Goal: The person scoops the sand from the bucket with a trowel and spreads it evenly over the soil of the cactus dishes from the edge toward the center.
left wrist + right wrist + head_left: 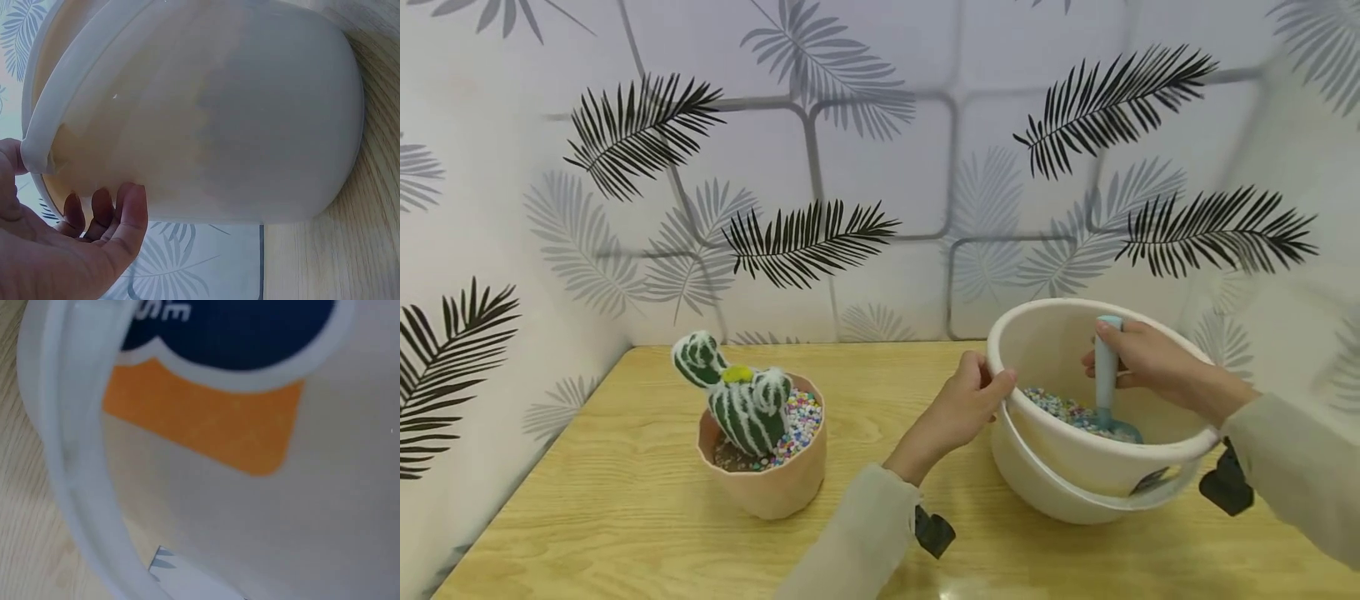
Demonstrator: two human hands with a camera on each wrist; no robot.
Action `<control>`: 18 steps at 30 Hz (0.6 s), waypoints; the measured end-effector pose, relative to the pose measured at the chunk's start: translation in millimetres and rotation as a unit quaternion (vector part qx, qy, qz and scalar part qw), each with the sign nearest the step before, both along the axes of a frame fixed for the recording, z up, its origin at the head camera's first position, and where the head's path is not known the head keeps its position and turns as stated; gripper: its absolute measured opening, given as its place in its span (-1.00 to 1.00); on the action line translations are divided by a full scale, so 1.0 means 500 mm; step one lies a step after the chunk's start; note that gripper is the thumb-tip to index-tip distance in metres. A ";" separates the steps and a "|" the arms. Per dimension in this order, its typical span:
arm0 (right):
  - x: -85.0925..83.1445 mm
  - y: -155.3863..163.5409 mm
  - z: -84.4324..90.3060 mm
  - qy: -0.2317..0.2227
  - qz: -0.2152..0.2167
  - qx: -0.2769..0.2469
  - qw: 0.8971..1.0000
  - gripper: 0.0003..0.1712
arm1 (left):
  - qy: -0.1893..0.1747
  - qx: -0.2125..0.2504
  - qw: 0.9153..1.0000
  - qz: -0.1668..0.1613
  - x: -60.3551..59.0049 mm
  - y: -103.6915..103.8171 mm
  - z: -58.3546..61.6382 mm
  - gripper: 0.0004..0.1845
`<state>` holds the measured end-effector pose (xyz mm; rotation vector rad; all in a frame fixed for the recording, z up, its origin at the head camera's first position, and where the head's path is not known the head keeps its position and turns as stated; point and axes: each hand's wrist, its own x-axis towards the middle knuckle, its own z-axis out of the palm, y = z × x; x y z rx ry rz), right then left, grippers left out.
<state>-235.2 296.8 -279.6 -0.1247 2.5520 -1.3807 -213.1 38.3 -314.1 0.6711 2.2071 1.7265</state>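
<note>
A white plastic bucket (1045, 346) stands tilted on the wooden table at the right, with coloured pebbles (1060, 407) in its bottom. My left hand (973, 398) grips its left rim, thumb over the edge; in the left wrist view the fingers (103, 215) curl under the bucket wall (237, 112). My right hand (1138, 358) is inside the bucket and holds the handle of a light blue scoop (1107, 375), whose blade is down in the pebbles. The right wrist view shows only the bucket's outer wall (250, 512) with an orange and blue label (206, 419).
A peach pot (767, 479) with a green and white cactus (741, 396), soil and coloured pebbles stands left of the bucket. Leaf-patterned walls close the table at the back and left. Bare wood table (625, 517) lies in front of the pot.
</note>
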 end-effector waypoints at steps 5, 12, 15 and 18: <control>-0.003 0.001 -0.003 -0.017 -0.007 -0.003 1.000 -0.38 | -0.010 0.003 1.000 -0.003 -0.003 0.001 -0.007 -0.71; -0.001 -0.004 0.005 -0.036 -0.038 -0.026 0.998 -0.39 | -0.012 0.005 1.000 -0.003 -0.001 0.000 -0.009 -0.74; -0.002 -0.003 0.011 -0.043 -0.046 -0.054 0.996 -0.41 | -0.008 0.007 1.000 -0.003 -0.002 0.000 -0.005 -0.74; -0.005 0.002 0.013 -0.056 -0.050 -0.086 0.993 -0.44 | -0.007 0.008 1.000 -0.007 -0.002 0.001 -0.002 -0.73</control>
